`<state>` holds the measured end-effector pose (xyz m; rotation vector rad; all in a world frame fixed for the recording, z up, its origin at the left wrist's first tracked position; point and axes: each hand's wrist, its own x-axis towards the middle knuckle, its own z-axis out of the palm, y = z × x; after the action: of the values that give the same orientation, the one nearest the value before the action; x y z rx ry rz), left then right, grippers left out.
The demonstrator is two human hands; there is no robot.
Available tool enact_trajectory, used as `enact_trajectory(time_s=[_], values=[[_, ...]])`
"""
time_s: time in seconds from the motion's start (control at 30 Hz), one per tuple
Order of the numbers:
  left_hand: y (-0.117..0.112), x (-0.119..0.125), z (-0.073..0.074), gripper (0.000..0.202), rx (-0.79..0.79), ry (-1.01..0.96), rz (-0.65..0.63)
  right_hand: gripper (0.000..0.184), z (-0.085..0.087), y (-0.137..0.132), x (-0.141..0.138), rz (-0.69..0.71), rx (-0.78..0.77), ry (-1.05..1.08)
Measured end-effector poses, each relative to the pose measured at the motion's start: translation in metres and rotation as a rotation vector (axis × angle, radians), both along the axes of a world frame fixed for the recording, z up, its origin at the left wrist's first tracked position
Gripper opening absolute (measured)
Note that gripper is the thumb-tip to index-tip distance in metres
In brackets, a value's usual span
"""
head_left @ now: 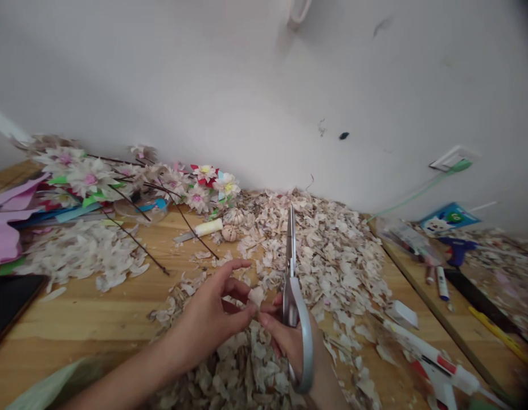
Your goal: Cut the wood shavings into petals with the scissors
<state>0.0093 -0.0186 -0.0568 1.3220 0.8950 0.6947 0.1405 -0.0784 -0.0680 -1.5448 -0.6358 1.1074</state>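
small pale husk scrap (pixel 257 296) pinched in left grip (pixel 212 319), scissors (pixel 294 302) shut in right grip (pixel 289 341) just beside

Grey-handled scissors (pixel 294 296), blades shut and upright, beside small pale husk piece (pixel 257 295).

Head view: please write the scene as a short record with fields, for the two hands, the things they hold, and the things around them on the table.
left hand: left hand pinches a small pale flake with thumb and fingers
right hand: right hand holds grey scissors, blades closed and pointing away, and touches the same flake
surface: wooden table
under the hands: heap of pale flakes
far left: paper flowers on dark stems
right side: glue gun, markers
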Motion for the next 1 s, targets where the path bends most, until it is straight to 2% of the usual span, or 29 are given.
enact_trajectory(time_s=[0.33,0.47,0.63,0.77,0.9,1.0], values=[[0.000,0.004,-0.003,0.053,-0.112,-0.078,0.065,0.039,-0.002,-0.001,-0.001,0.019,0.008,-0.020],[0.004,0.001,-0.002,0.058,-0.129,-0.083,0.046,0.043,-0.006,0.001,0.006,0.044,0.007,-0.023],[0.008,-0.003,0.002,0.052,-0.120,-0.039,0.016,0.044,-0.006,0.003,0.011,0.013,0.025,-0.014],[0.010,-0.002,0.003,0.052,-0.175,-0.059,0.036,0.047,-0.006,0.001,0.008,-0.008,0.020,-0.002],[0.013,-0.002,0.005,0.053,-0.303,-0.189,0.095,0.042,-0.018,-0.002,0.003,-0.075,0.124,-0.047],[0.014,-0.001,0.010,0.048,-0.392,-0.344,0.227,0.039,-0.037,0.001,0.001,-0.006,0.142,-0.102]])
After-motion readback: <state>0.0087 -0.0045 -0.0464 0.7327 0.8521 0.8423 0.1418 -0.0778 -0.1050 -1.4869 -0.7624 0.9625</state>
